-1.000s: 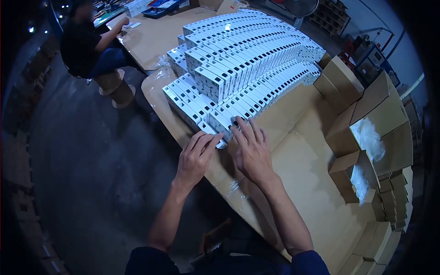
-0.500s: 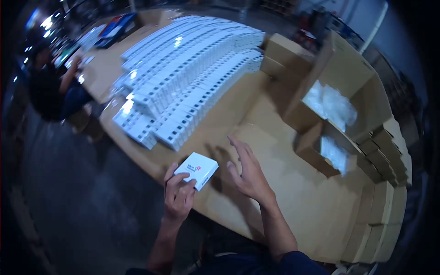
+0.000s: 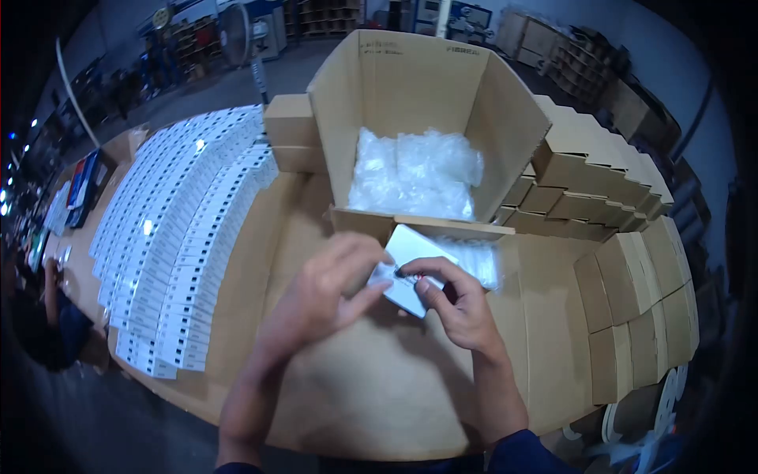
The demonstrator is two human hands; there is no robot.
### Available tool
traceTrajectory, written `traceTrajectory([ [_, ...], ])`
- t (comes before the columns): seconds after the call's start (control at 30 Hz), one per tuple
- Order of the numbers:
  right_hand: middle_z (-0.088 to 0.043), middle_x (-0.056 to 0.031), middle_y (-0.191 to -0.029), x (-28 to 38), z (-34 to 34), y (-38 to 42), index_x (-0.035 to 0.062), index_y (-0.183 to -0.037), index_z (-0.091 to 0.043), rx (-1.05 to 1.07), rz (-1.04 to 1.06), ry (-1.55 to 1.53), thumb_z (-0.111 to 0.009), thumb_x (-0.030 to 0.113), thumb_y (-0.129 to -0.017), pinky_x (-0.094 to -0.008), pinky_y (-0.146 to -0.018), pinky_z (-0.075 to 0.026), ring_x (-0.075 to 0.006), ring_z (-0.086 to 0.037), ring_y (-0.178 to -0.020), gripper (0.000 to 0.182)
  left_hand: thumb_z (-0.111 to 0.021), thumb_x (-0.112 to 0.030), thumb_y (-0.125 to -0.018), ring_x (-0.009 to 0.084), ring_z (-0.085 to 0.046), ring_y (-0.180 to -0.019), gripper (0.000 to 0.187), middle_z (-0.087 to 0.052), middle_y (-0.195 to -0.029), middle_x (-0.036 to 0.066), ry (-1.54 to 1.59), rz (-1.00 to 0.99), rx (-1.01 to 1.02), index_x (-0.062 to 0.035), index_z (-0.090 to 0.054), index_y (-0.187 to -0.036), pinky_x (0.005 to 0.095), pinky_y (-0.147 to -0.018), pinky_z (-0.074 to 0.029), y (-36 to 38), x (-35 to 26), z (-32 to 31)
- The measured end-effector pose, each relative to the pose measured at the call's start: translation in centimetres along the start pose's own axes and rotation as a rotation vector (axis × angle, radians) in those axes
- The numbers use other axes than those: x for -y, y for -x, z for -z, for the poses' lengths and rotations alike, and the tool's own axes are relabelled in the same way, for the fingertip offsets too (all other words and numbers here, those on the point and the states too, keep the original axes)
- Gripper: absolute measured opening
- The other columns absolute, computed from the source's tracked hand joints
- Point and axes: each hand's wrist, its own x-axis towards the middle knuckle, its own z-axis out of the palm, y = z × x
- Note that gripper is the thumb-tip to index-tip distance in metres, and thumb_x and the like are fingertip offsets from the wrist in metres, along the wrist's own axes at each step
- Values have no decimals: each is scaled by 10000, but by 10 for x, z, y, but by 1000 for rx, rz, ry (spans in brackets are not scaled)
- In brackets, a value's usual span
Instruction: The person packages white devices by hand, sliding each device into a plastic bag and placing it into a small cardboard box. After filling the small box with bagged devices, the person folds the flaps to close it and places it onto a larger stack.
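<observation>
Both hands meet over the near middle of the cardboard-covered table (image 3: 339,395), the left hand (image 3: 328,288) and right hand (image 3: 458,304) pinching a small white box (image 3: 410,265) between curled fingers; steady support underneath looks wise. Beyond stands an open carton (image 3: 505,126) of plastic bags (image 3: 414,170); stacked white boxes (image 3: 174,229) line the left.

You've got two hands in view, left hand (image 3: 324,292) and right hand (image 3: 458,304), both on one small white box (image 3: 414,268). One big open carton (image 3: 418,103) behind it, with a heap of clear plastic bags (image 3: 414,174) inside, too bunched to count. White boxes (image 3: 170,245) on your left sit in about four long rows, too many to count. Closed brown cartons (image 3: 624,268) stacked on your right, well over ten. One other person (image 3: 39,324) at the left edge
</observation>
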Motion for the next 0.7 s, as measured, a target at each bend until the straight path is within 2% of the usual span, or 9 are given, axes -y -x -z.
traceTrajectory([
  [0.03,-719,-86,-1010,6,14,-7,8,-1158,-707,-63,-1,70,-535,19,-1030,-296,-859,-520,-159,-660,-1004,215,-784,-80,-854,354,-686,-1005,240,-691,-1043,173,-24,-22,10,-11,-700,-1069,421,-887,-553,-30,13,-5],
  [0.07,-727,-106,-982,1,33,-18,24,-1130,-722,-157,300,429,-554,21,-998,-332,-858,-517,-207,-670,-960,214,-784,-111,-866,343,-709,-956,221,-718,-988,181,-48,-42,19,11,-707,-1033,396,-865,-562,-60,27,-12],
  [0.13,-723,-125,-960,19,54,-33,57,-1119,-738,-284,361,551,-571,32,-981,-355,-843,-502,-234,-652,-903,217,-767,-123,-880,353,-706,-917,234,-716,-989,201,-113,-40,110,33,-706,-1043,422,-835,-554,-114,61,-38],
  [0.2,-631,-100,-804,27,74,-50,78,-1152,-739,-390,356,672,-566,111,-1015,-341,-791,-475,-213,-549,-790,223,-769,-145,-879,379,-700,-950,261,-718,-1004,219,-193,-78,136,37,-712,-1058,452,-861,-552,-161,95,-71],
  [0.27,-596,-92,-788,35,85,-70,81,-1195,-727,-403,387,663,-539,179,-1043,-342,-805,-471,-216,-534,-800,261,-789,-154,-845,400,-692,-1000,302,-717,-1008,238,-242,-155,-39,37,-716,-1066,469,-901,-549,-193,137,-116],
  [0.37,-630,-106,-860,36,95,-85,86,-1239,-711,-461,327,668,-495,207,-1058,-351,-825,-464,-227,-540,-826,307,-787,-140,-809,407,-687,-1047,321,-721,-1041,251,-184,-175,22,33,-719,-1070,473,-931,-547,-230,174,-151],
  [0.5,-651,-134,-998,28,114,-92,91,-1272,-706,-429,358,391,-456,196,-1054,-338,-854,-460,-213,-560,-887,348,-733,-107,-806,396,-701,-1058,305,-728,-1093,260,-121,-41,430,40,-712,-1072,462,-936,-550,-251,171,-147],
  [0.6,-651,-129,-1037,29,119,-85,92,-1280,-710,-383,306,261,-444,195,-1054,-321,-848,-459,-191,-564,-911,364,-723,-115,-826,398,-709,-1032,288,-734,-1081,253,-53,-9,409,40,-711,-1068,460,-923,-555,-243,164,-143],
  [0.7,-630,-95,-1005,22,122,-73,101,-1281,-718,-443,439,356,-487,165,-1042,-301,-770,-458,-159,-545,-832,339,-702,-139,-898,283,-699,-915,230,-710,-978,181,40,50,201,40,-654,-1035,392,-861,-559,-229,149,-119],
])
